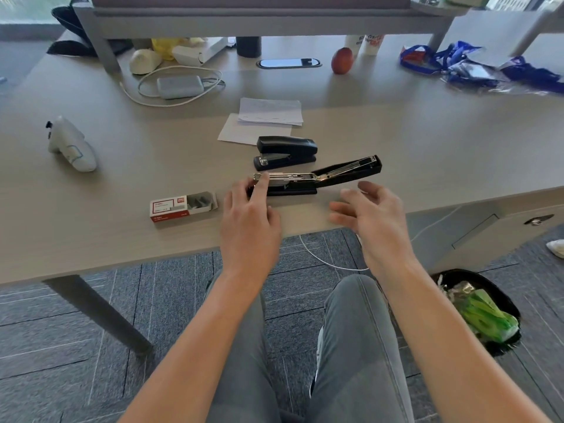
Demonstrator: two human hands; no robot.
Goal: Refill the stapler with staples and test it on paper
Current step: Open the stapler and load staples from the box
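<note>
A black stapler [317, 178] lies on the desk with its lid swung open to the right, and its metal staple channel is exposed. My left hand [248, 215] rests at the stapler's left end, with the index finger laid straight on the front of the channel. My right hand [370, 213] hovers just in front of the open lid with fingers spread, holding nothing. A red and white staple box [183, 206] stands open to the left, with grey staples showing inside. A second black stapler [285, 152], closed, sits behind. White paper sheets [264, 119] lie farther back.
A white game controller [71, 145] lies at the left. A grey power adapter with white cable [180, 86], an apple [342, 60] and blue bags [476, 67] sit at the back. A black bin [476, 309] stands on the floor at the right, below the desk edge [122, 264].
</note>
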